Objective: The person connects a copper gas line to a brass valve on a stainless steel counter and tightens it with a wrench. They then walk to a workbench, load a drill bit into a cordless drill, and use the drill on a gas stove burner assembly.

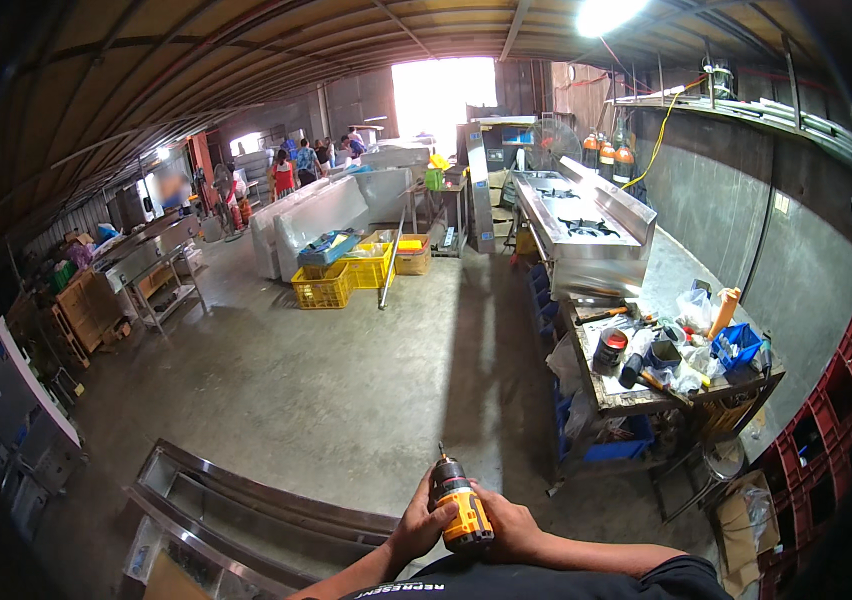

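A yellow-and-black cordless drill (458, 503) is gripped close to the chest by both hands — the left hand (420, 522) and right hand (508, 527) clenched round its body, bit kept pointing away — above a long stainless-steel trough (246, 510) on the concrete floor (346, 370) of a dim workshop, a cluttered wooden table (636, 395) set to the right.

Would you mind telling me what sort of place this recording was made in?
Most likely a metal fabrication workshop for commercial kitchen equipment. A stainless steel gas range stands on the concrete floor, a cluttered workbench holds tools and cans, and both hands, left hand and right hand, hold a yellow cordless drill.
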{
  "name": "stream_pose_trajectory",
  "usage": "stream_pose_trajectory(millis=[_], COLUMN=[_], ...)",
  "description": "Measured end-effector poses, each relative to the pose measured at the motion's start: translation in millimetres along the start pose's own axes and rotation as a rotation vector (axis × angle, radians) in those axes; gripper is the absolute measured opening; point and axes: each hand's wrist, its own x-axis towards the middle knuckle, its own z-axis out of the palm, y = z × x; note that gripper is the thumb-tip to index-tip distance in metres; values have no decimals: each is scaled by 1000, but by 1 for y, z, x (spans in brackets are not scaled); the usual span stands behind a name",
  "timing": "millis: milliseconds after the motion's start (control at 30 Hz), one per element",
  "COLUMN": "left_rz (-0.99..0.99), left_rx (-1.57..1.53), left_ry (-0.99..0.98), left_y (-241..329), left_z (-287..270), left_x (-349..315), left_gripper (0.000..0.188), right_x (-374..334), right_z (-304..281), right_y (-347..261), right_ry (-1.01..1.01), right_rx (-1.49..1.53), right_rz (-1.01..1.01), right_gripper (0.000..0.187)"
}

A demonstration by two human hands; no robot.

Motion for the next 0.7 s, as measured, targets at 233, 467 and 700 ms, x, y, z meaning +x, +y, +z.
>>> stream_pose_trajectory(millis=[233,467,700], left_rz=[-374,-260,-62], left_rx=[-474,-266,-15], left_ry=[-43,-111,-230], left_y=[-32,-15,24], left_z=[-11,2,37], left_x=[-18,-20,-27], left_gripper=[56,79,94], right_x=[7,12,11], right_z=[2,9,-6], right_y=[-7,-9,-19], right_ry=[250,472,555], right_rx=[-237,-138,-214], right_rz=[-182,-333,-455], right_gripper=[96,89,81])
